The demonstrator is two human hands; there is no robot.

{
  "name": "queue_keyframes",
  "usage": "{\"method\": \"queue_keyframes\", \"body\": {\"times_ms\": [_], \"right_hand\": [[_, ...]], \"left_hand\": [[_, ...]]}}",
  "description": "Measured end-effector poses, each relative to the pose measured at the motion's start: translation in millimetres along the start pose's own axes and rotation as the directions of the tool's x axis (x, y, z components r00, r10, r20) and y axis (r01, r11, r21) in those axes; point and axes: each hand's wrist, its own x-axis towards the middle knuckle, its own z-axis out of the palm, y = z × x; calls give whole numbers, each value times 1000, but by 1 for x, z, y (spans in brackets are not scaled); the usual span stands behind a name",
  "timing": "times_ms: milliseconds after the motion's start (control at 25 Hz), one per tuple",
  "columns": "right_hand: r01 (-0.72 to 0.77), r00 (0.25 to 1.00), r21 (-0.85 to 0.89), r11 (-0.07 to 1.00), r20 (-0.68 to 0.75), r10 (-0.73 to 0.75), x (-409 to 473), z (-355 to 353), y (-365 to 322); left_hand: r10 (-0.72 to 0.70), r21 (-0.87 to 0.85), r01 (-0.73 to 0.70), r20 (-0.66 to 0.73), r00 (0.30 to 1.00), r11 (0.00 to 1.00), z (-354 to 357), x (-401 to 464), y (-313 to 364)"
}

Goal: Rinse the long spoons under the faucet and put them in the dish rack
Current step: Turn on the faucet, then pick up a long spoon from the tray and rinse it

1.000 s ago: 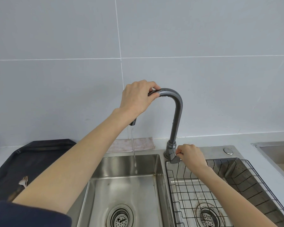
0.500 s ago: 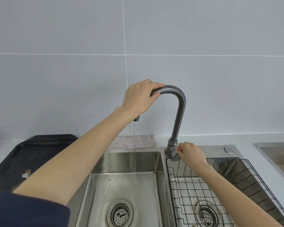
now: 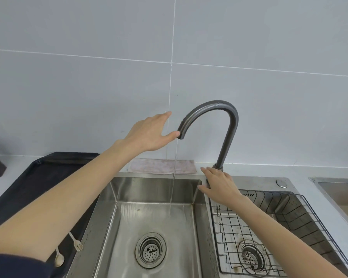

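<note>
left hand spread wide, empty, thumb beside faucet spout | right hand loose over faucet base, grip unclear | water into sink | spoon on black tray | dish rack right

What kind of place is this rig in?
Most likely a home kitchen, at the sink counter. Signs: a double steel sink with a running faucet, a wire dish rack in the right basin, and a tiled wall behind.
</note>
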Motion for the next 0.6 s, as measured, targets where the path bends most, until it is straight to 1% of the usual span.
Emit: {"method": "queue_keyframes", "body": {"times_ms": [240,600], "right_hand": [[72,996,-26,997,54,-71,-10,4,-47],[176,981,64,982,71,-180,-17,28,-128]], "left_hand": [[-56,30,54,84,995,998,10,-50,-45],[-167,-8,170,156,974,985,23,-112,-110]]}}
